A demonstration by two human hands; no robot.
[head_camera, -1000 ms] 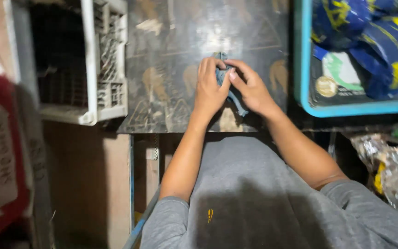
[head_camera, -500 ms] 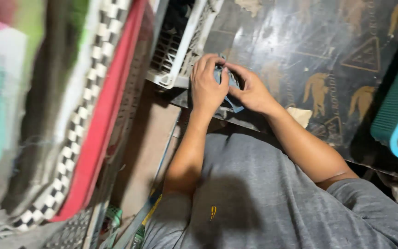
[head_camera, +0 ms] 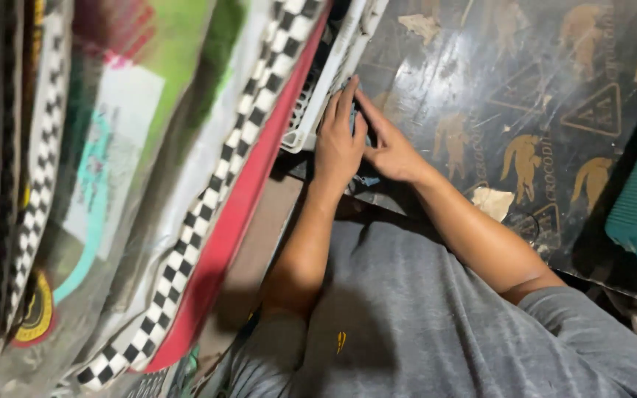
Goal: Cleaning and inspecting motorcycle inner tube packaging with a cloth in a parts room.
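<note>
Both hands meet over a small blue-grey object, mostly hidden: left hand lies flat on top with fingers extended, right hand curled against its far side. It rests on the dark printed desk, beside a white slatted plastic crate. Judging by this, they are pressing or folding it; next calls for a steady grip.

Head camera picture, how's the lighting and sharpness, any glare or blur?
Head view: dim overall, with pale glare on the glossy dark work surface; the hanging checkered packages at left are smeared and soft; the left hand and right hand are fairly sharp; the small blue item under them is shadowed.
</note>
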